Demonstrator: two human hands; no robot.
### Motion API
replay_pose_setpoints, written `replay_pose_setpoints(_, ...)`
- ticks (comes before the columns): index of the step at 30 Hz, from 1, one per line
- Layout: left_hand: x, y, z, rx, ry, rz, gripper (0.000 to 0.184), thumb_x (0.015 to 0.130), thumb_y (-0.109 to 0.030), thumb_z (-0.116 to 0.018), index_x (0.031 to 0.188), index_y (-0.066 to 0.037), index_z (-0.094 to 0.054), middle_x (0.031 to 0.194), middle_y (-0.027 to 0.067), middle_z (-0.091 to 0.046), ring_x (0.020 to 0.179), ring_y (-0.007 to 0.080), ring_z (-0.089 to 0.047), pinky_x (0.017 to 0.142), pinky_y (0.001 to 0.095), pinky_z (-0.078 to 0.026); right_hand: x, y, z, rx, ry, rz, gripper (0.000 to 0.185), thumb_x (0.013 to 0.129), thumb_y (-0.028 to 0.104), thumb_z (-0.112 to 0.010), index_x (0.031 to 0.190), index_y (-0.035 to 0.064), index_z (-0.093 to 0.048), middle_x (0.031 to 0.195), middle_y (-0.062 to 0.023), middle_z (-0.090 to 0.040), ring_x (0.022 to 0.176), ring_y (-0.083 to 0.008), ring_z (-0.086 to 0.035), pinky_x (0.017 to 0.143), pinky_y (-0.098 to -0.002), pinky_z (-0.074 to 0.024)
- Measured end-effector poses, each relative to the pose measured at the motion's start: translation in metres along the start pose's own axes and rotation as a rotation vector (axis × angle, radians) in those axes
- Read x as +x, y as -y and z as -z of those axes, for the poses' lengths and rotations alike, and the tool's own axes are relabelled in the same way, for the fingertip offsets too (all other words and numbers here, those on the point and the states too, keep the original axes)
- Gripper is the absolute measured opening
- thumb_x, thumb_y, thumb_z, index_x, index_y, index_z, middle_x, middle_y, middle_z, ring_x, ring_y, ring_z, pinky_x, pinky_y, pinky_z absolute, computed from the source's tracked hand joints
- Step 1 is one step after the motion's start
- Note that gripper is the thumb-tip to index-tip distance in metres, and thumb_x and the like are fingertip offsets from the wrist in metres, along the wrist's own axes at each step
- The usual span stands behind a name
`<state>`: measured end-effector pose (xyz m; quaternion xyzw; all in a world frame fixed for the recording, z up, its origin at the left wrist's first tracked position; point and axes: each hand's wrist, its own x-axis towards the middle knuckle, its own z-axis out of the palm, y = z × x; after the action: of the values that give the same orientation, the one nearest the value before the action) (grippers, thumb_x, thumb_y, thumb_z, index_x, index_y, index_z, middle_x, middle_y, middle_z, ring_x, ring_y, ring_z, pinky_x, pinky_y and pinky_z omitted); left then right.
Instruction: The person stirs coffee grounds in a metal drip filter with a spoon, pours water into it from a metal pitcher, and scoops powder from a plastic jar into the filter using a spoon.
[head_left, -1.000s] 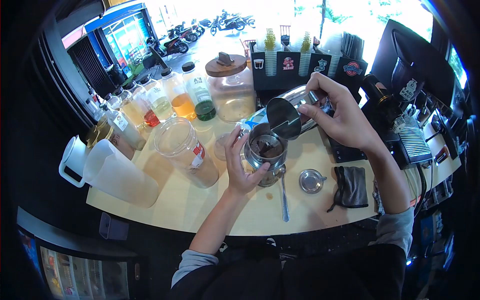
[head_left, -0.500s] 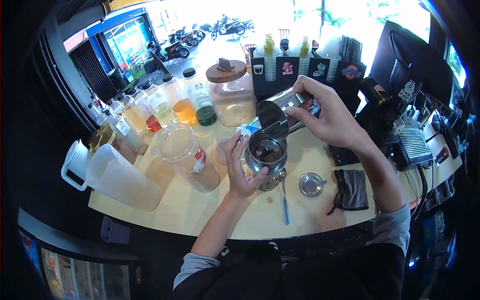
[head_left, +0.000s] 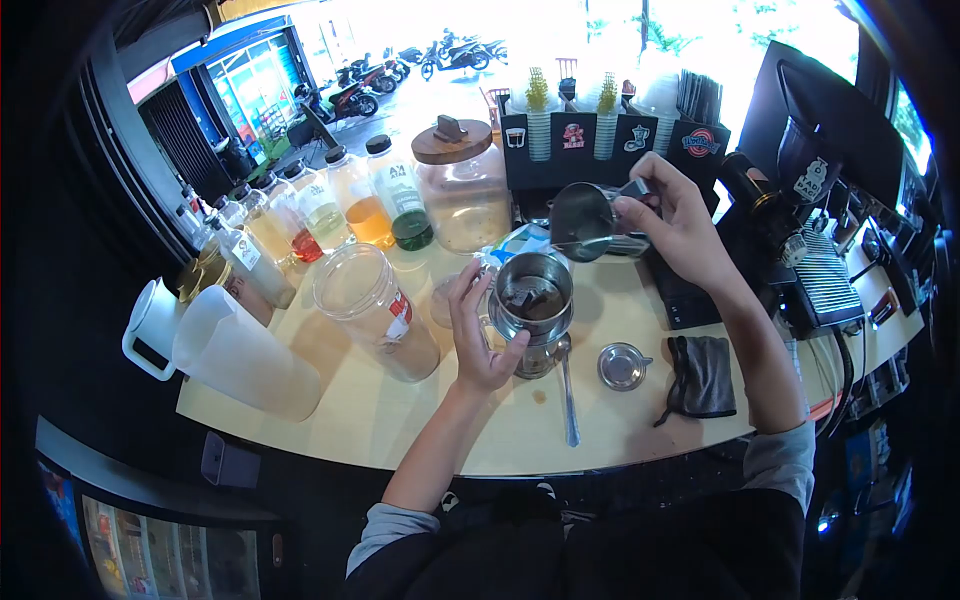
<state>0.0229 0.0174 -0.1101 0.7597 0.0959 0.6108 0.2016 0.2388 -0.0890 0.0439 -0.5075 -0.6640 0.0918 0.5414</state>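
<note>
I watch the left hand (head_left: 485, 347), fingers parted, clasp a shiny silver cylindrical metal filter (head_left: 545, 271), dark inside, atop a clear glass mug (head_left: 538, 363); the right hand (head_left: 683, 222) pinches the handle of a tilted polished-steel pitcher (head_left: 583, 222) just beyond. I have room over the pale wood-toned tabletop (head_left: 490, 437) between mug and curved front edge, left of a slender silver spoon (head_left: 571, 412).

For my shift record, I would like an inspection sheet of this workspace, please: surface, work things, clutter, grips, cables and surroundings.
Surface: light table, small brown spot before the glass.
Work things: filter on glass, dark contents inside; pitcher tilted, right of filter.
Clutter: spoon, metal disc, cloth, open jar.
Grips: left grip at filter's side; right grip on pitcher's handle.
Cables: black cable hanging at right.
Surroundings: bottles at left rear, cup stand behind, motorbikes outside.
</note>
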Motion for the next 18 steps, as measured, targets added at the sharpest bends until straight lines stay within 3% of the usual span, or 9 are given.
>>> replay_pose_setpoints(5, -0.002, 0.002, 0.000, -0.043, -0.014, 0.000, 0.068, 0.087, -0.042, -0.057, 0.135, 0.002, -0.038, 0.141, 0.0238, -0.035, 0.131, 0.0366, -0.035, 0.109, 0.0458, -0.028, -0.038, -0.056, 0.006, 0.330, -0.164, -0.390, 0.016, 0.088, 0.008, -0.061, 0.084, 0.0062, -0.045, 0.073, 0.0019, -0.052, 0.066, -0.0041, -0.051, 0.058, -0.0211, -0.0435)
replay_pose_setpoints(8, -0.002, -0.001, 0.000, -0.061, -0.011, 0.004, 0.068, 0.089, -0.044, -0.053, 0.136, 0.003, -0.036, 0.142, 0.0236, -0.034, 0.132, 0.0359, -0.034, 0.109, 0.0452, -0.027, -0.067, -0.093, -0.005, 0.552, -0.287, -0.490, 0.013, 0.086, 0.005, -0.059, 0.080, 0.0070, -0.048, 0.070, 0.0008, -0.051, 0.065, -0.0068, -0.051, 0.058, -0.0232, -0.0399)
replay_pose_setpoints(11, -0.001, -0.001, 0.001, -0.078, -0.011, 0.011, 0.069, 0.091, -0.045, -0.050, 0.137, 0.003, -0.035, 0.142, 0.0229, -0.034, 0.133, 0.0352, -0.033, 0.109, 0.0444, -0.027, -0.091, -0.132, -0.014, 0.607, -0.384, -0.520, 0.011, 0.085, 0.003, -0.058, 0.079, 0.0064, -0.049, 0.069, 0.0001, -0.051, 0.066, -0.0080, -0.049, 0.062, -0.0235, -0.0369)
replay_pose_setpoints(18, 0.000, -0.002, 0.002, -0.044, -0.018, 0.024, 0.068, 0.093, -0.048, -0.046, 0.137, 0.002, -0.035, 0.142, 0.0218, -0.034, 0.132, 0.0344, -0.034, 0.109, 0.0437, -0.028, -0.109, -0.143, -0.035, 0.765, -0.458, -0.585, 0.011, 0.084, 0.001, -0.057, 0.078, 0.0068, -0.049, 0.070, -0.0005, -0.051, 0.066, -0.0094, -0.046, 0.065, -0.0243, -0.0357)
